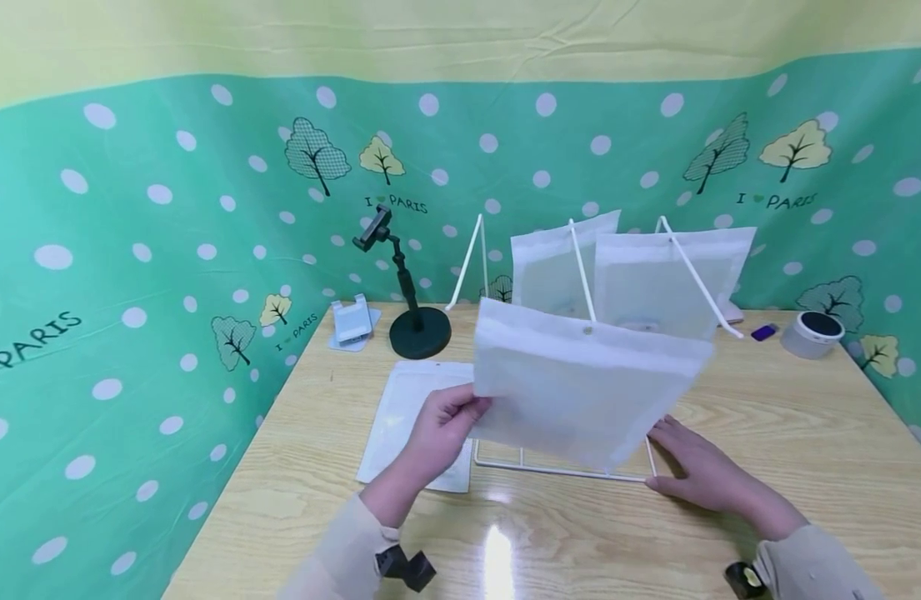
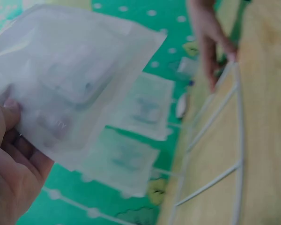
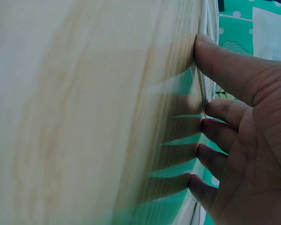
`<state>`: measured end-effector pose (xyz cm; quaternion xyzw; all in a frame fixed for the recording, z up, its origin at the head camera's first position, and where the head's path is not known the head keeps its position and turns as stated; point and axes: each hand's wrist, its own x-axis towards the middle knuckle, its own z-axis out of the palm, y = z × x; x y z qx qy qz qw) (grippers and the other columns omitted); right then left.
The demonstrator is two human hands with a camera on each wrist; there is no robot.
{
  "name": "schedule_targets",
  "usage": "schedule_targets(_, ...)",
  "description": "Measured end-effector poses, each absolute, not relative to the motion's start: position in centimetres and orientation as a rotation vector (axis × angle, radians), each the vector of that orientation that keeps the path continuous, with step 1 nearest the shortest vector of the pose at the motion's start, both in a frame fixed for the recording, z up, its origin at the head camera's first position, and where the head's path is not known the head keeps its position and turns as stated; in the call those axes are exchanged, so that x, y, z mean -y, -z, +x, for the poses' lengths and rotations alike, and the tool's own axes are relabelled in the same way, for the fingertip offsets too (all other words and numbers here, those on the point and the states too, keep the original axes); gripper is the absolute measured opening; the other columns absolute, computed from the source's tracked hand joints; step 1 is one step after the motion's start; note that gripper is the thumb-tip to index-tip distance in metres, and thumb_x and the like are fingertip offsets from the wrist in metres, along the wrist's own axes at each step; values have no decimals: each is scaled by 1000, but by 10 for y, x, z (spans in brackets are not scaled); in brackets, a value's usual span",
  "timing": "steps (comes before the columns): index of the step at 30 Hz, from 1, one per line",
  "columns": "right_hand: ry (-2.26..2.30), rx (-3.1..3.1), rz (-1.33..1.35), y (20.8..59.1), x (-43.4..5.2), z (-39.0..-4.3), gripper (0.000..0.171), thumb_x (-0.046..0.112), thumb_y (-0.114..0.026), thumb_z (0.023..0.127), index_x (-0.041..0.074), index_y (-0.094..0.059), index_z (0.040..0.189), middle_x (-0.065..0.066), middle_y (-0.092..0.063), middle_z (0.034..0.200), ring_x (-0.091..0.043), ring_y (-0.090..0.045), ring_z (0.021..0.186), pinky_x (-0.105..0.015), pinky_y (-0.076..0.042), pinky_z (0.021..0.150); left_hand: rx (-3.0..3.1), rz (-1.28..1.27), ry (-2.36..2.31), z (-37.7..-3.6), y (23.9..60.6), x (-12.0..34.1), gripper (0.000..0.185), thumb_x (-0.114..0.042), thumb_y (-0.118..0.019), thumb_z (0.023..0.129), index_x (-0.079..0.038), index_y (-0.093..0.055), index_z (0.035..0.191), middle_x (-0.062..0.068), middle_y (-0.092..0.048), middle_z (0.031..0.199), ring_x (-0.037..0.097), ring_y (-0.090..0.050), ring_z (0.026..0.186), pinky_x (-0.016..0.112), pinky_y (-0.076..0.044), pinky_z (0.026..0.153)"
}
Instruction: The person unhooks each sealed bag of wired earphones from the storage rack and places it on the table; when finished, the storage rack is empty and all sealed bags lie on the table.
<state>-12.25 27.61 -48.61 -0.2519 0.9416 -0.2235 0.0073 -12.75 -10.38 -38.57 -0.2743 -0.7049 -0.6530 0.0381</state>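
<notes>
My left hand (image 1: 443, 429) pinches the left edge of a white translucent zip bag (image 1: 580, 392) between thumb and fingers. The bag tilts across the front of a white wire rack (image 1: 550, 471), and the hole in its top strip is right at the tip of the middle prong. Through the film in the left wrist view a pale, blurred shape shows inside. Two similar bags (image 1: 673, 275) hang from the prongs behind. At the rack's front right corner, my right hand (image 1: 696, 467) rests on the table, its spread fingertips and thumb touching the base wire.
Another flat white bag (image 1: 418, 408) lies left of the rack. Behind it stand a black phone stand (image 1: 420, 333) and a light blue holder (image 1: 352, 322). At the back right are a purple item (image 1: 763, 332) and a white round device (image 1: 813, 335). A patterned curtain (image 1: 205, 208) borders the table.
</notes>
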Motion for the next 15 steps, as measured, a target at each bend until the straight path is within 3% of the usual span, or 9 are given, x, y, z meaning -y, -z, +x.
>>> schedule_targets(4,675,-2907,-719,485,-277,-122,79,39,-75,83,-8,-47,139,-31,-39,145,-54,-32,132,-66,-30,101,2110,-860,2021,-131,370,123,21,7,-53,94,15,-63,110,21,-68,112,10,-67,99,34,-56,84)
schedule_targets(8,691,-2896,-703,483,-277,-122,80,40,-75,83,-7,-45,141,-30,-37,147,-55,-31,132,-67,-29,101,2075,-869,2044,-134,357,148,32,5,-51,95,-12,-70,114,-1,-69,116,12,-66,104,36,-55,86)
schedule_targets(11,688,-2896,-703,483,-277,-122,80,41,-74,83,-7,-45,141,-29,-37,147,-55,-31,132,-68,-29,101,2089,-840,2038,-135,351,169,43,4,-49,97,-31,-69,113,-10,-68,118,12,-65,107,36,-54,87)
schedule_targets(15,677,-2896,-696,482,-276,-121,80,42,-74,83,-6,-45,141,-29,-37,147,-54,-31,132,-67,-28,102,2092,-800,2034,-134,347,196,42,3,-48,98,-30,-69,114,-9,-68,119,12,-64,108,33,-55,86)
